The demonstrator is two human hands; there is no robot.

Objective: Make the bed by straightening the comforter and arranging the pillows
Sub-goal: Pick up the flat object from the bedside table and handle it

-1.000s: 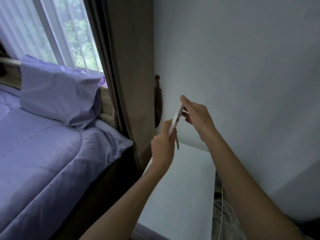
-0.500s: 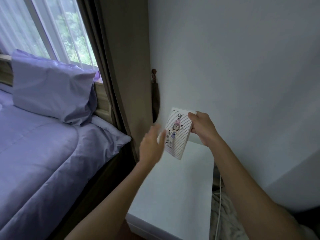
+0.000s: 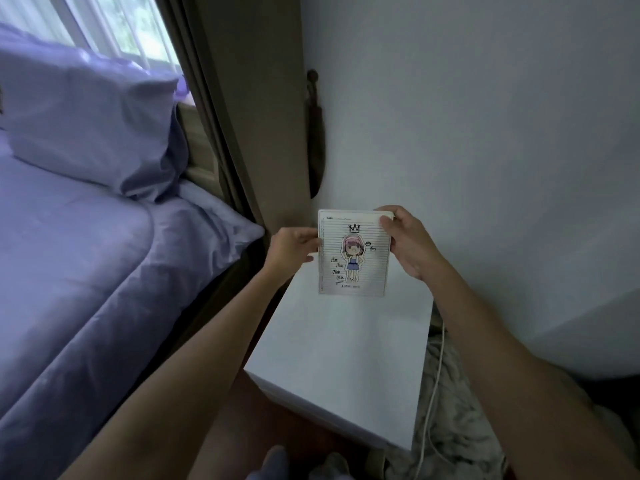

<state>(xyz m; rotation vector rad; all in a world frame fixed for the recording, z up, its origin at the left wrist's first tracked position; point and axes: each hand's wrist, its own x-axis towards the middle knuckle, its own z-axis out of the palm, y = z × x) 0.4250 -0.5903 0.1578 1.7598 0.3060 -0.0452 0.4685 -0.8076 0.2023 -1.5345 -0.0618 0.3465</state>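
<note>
A lilac comforter (image 3: 79, 271) covers the bed on the left, smooth on top and draped over the side. One lilac pillow (image 3: 93, 126) leans upright against the headboard under the window. Both hands are off the bed, over the white bedside table (image 3: 339, 348). They hold a small lined notebook (image 3: 353, 252) with a cartoon girl on its cover, upright and facing me. My left hand (image 3: 294, 252) pinches its left edge, and my right hand (image 3: 412, 244) grips its top right corner.
A brown curtain (image 3: 242, 116) hangs between bed and wall. A dark object (image 3: 315, 133) hangs from a wall hook behind the table. A white cable (image 3: 433, 393) runs down over a patterned cloth (image 3: 446, 427) to the right of the table.
The notebook has turned from edge-on to cover facing me and sunk toward the table. My left hand let go half a second ago and now holds its left edge again.
</note>
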